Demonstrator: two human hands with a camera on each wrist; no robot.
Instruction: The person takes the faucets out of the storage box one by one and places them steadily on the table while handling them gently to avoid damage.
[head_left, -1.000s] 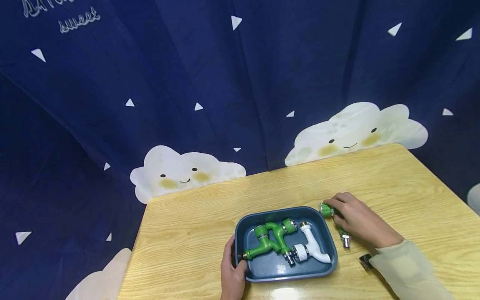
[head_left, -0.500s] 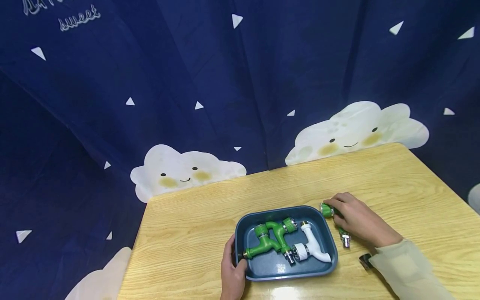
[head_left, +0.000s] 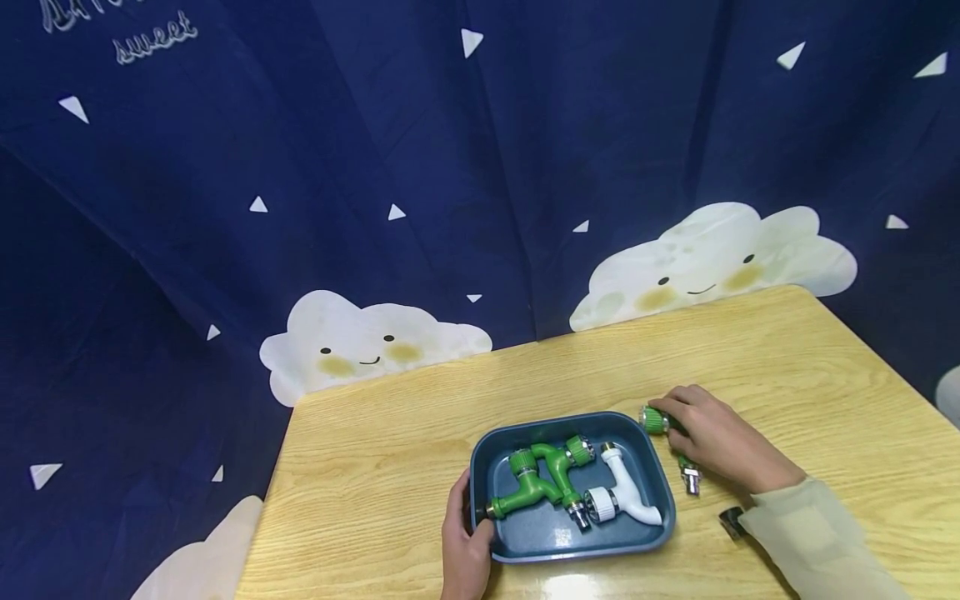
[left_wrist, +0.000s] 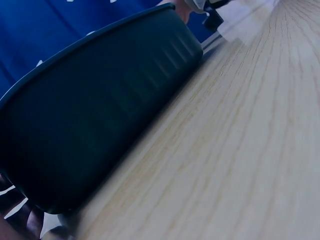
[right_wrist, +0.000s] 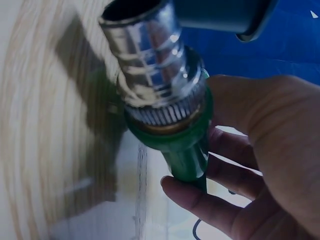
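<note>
A dark blue rectangular tray [head_left: 555,554] sits on the table, and my left hand [head_left: 467,542] grips its left wall, thumb over the rim. Inside lie two green faucets, one [head_left: 517,497] at the left and another [head_left: 561,471] with a chrome nozzle, beside a white faucet [head_left: 628,492]. Just right of the tray, my right hand [head_left: 705,437] holds a third green faucet [head_left: 655,420] by its body. That faucet's ribbed knob points at the tray and its chrome nozzle [right_wrist: 155,65] juts toward the right wrist camera. Part of its body is hidden under my fingers.
The wooden table [head_left: 375,467] carries everything. A small black object [head_left: 731,522] shows beside the right sleeve [head_left: 817,533], apparently at the wrist. Behind the table's far edge hangs a dark blue curtain [head_left: 420,150] with clouds and triangles.
</note>
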